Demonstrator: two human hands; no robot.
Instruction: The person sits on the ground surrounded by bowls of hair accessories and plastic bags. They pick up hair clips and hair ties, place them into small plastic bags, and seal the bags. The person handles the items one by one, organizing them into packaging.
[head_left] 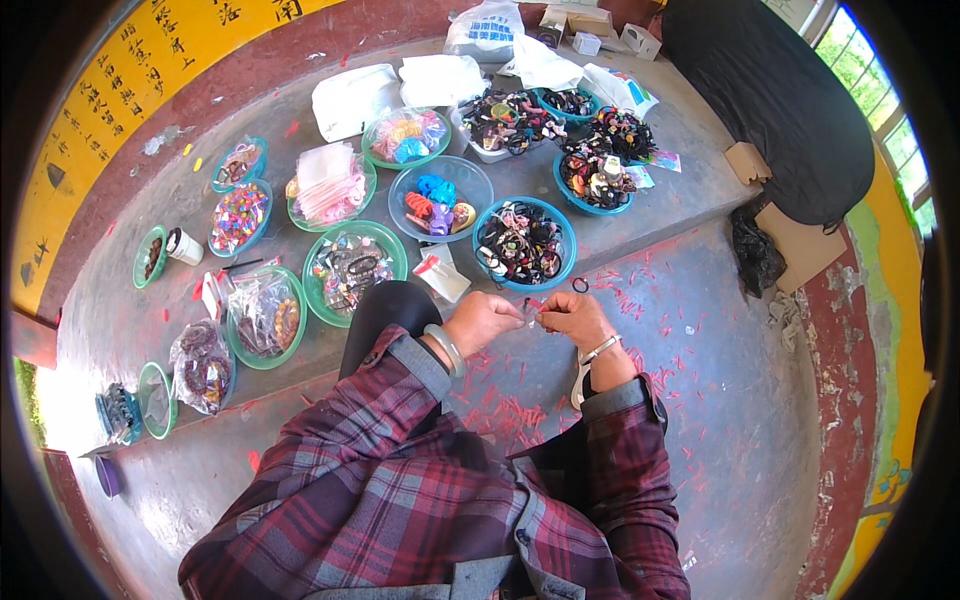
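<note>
Small piece: a tiny reddish item (532, 308), centre of frame, pinched between both hands; too small to tell what it is.
Left hand (484, 320): closed, fingertips gripping the piece.
Right hand (572, 316): closed likewise, pinching from the other side.
Risk, slipping: held only at the fingertips, it could drop among the red scraps (500, 410) on the floor and be hard to find.
Risk, knocking: the teal bowl of hair ties (524, 242), just above the hands, sits near the ledge's edge; a stray elbow might tip it.

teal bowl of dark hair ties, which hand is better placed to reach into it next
Left, probably. The left hand sits almost directly below the teal bowl, while the right hand lies off toward its right edge; both pinch a small item.
</note>
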